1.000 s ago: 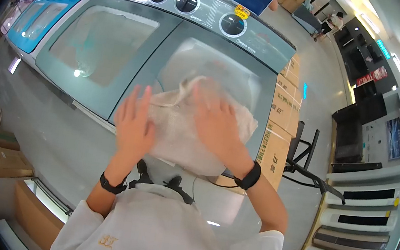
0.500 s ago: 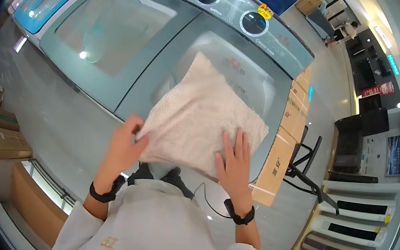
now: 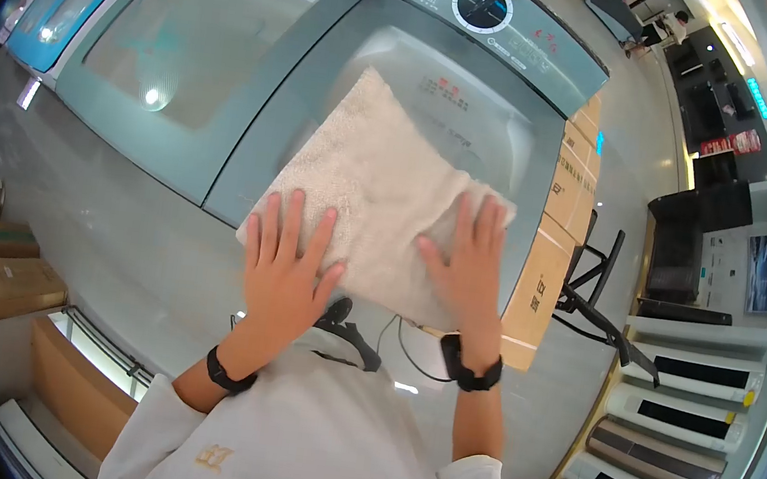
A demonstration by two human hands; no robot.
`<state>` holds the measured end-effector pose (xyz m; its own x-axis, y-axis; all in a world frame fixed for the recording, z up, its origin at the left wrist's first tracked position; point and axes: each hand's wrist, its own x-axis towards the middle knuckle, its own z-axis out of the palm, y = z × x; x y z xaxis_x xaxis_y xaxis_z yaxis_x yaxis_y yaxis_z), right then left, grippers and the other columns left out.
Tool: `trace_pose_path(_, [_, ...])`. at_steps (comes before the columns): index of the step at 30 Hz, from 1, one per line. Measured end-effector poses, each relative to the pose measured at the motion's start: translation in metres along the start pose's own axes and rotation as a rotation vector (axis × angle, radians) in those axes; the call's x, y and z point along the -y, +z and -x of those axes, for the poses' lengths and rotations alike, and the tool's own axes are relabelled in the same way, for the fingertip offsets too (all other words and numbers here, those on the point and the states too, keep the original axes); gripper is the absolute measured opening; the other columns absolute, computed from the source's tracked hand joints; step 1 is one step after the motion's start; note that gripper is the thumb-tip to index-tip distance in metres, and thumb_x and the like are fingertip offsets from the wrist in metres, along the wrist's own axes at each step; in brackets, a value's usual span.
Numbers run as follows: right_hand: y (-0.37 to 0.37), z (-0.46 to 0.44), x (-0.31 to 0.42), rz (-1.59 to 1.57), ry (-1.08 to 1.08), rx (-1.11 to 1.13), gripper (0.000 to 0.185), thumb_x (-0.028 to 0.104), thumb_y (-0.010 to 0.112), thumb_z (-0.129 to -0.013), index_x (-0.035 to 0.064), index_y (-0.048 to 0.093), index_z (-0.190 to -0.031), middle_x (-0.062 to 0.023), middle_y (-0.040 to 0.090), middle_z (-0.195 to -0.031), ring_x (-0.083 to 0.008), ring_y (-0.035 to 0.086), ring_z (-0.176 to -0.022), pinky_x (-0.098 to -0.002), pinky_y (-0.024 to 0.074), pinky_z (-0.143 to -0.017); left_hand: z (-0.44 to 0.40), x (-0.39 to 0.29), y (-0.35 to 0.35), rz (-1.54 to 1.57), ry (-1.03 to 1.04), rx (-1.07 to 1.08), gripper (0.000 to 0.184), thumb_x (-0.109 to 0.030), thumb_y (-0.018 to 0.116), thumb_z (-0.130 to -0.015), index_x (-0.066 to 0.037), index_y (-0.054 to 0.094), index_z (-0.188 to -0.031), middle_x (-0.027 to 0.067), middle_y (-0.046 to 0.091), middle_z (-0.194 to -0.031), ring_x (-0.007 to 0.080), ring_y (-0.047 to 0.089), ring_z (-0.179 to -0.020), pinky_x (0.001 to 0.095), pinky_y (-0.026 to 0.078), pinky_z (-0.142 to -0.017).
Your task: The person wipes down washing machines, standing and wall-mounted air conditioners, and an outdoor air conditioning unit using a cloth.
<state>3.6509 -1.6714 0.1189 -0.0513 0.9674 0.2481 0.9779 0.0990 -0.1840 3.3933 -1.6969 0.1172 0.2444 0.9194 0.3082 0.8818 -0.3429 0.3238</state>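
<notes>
A cream-coloured towel (image 3: 376, 181) lies spread over the right lid (image 3: 271, 144) of a grey-green twin-tub washing machine (image 3: 407, 51). My left hand (image 3: 289, 271) rests flat on the towel's near left part, fingers spread. On its near right part lies my right hand (image 3: 467, 259), slightly blurred, fingers stretched out and thumb apart. A fold rises in the towel beside the right fingers. Neither hand grips the cloth. Black bands circle both wrists.
The machine's left lid (image 3: 201, 45) is closed. A blue washer (image 3: 78, 1) stands further left. Stacked cartons (image 3: 541, 278) and a black metal stand (image 3: 597, 294) are on the right. White units (image 3: 678, 415) line the far-right shelves. A person (image 3: 672, 31) is in the far background.
My left hand has gone from pinching the towel's left corner to lying flat on it. My right hand has shifted slightly up, and the towel's right side has bunched into a fold.
</notes>
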Motion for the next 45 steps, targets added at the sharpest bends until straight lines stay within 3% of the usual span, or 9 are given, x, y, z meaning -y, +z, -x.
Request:
trace_pose_path(8, [0.002, 0.051, 0.035, -0.113, -0.055, 0.124, 0.052, 0.026, 0.059, -0.099, -0.0005, 0.052, -0.143, -0.0291, 0.044, -0.151, -0.0439, 0.040, -0.144, -0.0586, 0.0316, -0.116, -0.014, 0.005, 0.010, 0.079, 0.163, 0.091, 0.053, -0.022, 0.056, -0.097, -0.010, 0.053, -0.148, 0.0181, 0.040, -0.159, 0.0430, 0.034, -0.147, 0.0552, 0.027, -0.119])
trace_pose_path(11, [-0.009, 0.055, -0.008, 0.225, -0.091, 0.133, 0.044, 0.019, 0.054, -0.101, -0.0024, 0.054, -0.139, -0.0300, 0.048, -0.147, -0.0429, 0.042, -0.142, -0.0575, 0.0312, -0.116, -0.021, 0.005, 0.011, 0.104, 0.182, 0.064, 0.051, -0.021, 0.058, -0.096, -0.009, 0.055, -0.145, 0.0167, 0.042, -0.156, 0.0423, 0.036, -0.145, 0.0537, 0.028, -0.119])
trace_pose_path(14, [-0.013, 0.023, -0.018, 0.017, 0.096, 0.072, 0.038, 0.016, 0.052, -0.101, -0.0025, 0.057, -0.135, -0.0311, 0.051, -0.143, -0.0450, 0.041, -0.142, -0.0567, 0.0304, -0.117, -0.045, -0.010, 0.030, 0.125, 0.177, 0.042, 0.049, -0.019, 0.059, -0.095, -0.009, 0.056, -0.143, 0.0158, 0.045, -0.153, 0.0424, 0.038, -0.144, 0.0540, 0.029, -0.118])
trace_pose_path(17, [0.020, 0.004, 0.001, 0.156, 0.097, 0.001, 0.036, 0.014, 0.053, -0.100, -0.0024, 0.058, -0.132, -0.0320, 0.051, -0.142, -0.0476, 0.042, -0.140, -0.0572, 0.0308, -0.117, -0.068, -0.027, 0.056, 0.069, 0.182, 0.023, 0.047, -0.019, 0.061, -0.094, -0.009, 0.058, -0.140, 0.0161, 0.048, -0.150, 0.0426, 0.038, -0.143, 0.0547, 0.030, -0.117])
trace_pose_path(24, [-0.002, 0.059, 0.007, 0.018, 0.116, -0.028, 0.035, 0.013, 0.053, -0.101, -0.0041, 0.057, -0.132, -0.0329, 0.053, -0.139, -0.0494, 0.044, -0.138, -0.0519, 0.0399, -0.111, -0.019, -0.008, 0.017, 0.109, 0.154, 0.013, 0.052, -0.027, 0.059, -0.095, -0.014, 0.056, -0.146, 0.0192, 0.041, -0.158, 0.0422, 0.039, -0.144, 0.0543, 0.028, -0.117])
trace_pose_path(33, [0.016, 0.014, 0.027, 0.114, 0.147, -0.091, 0.039, 0.012, 0.054, -0.101, -0.0068, 0.055, -0.135, -0.0353, 0.050, -0.141, -0.0492, 0.045, -0.136, -0.0484, 0.0417, -0.111, -0.050, -0.023, 0.047, 0.095, 0.184, 0.016, 0.053, -0.026, 0.065, -0.091, -0.015, 0.059, -0.143, 0.0220, 0.042, -0.155, 0.0420, 0.040, -0.142, 0.0559, 0.030, -0.116])
trace_pose_path(39, [-0.016, 0.071, 0.010, 0.102, -0.016, 0.000, 0.043, 0.008, 0.057, -0.098, -0.0038, 0.054, -0.139, -0.0336, 0.050, -0.143, -0.0470, 0.050, -0.132, -0.0465, 0.0469, -0.106, -0.011, -0.011, 0.013, 0.112, 0.135, 0.012, 0.043, -0.022, 0.062, -0.095, -0.012, 0.063, -0.137, 0.0228, 0.045, -0.152, 0.0429, 0.040, -0.142, 0.0554, 0.030, -0.116])
trace_pose_path(42, [-0.023, 0.059, -0.013, 0.051, 0.238, 0.035, 0.039, 0.009, 0.057, -0.095, -0.0028, 0.058, -0.133, -0.0268, 0.055, -0.140, -0.0434, 0.049, -0.135, -0.0451, 0.0479, -0.106, -0.012, -0.015, 0.018, 0.122, 0.143, 0.001, 0.040, -0.022, 0.063, -0.094, -0.012, 0.065, -0.132, 0.0228, 0.048, -0.149, 0.0424, 0.041, -0.142, 0.0543, 0.031, -0.116])
trace_pose_path(45, [-0.035, 0.023, -0.021, 0.049, 0.172, 0.135, 0.040, 0.009, 0.058, -0.094, -0.0035, 0.058, -0.132, -0.0257, 0.057, -0.138, -0.0429, 0.049, -0.135, -0.0421, 0.0497, -0.103, -0.032, -0.023, 0.038, 0.127, 0.196, -0.005, 0.035, -0.023, 0.066, -0.092, -0.013, 0.068, -0.126, 0.0217, 0.052, -0.144, 0.0404, 0.042, -0.142, 0.0517, 0.032, -0.117])
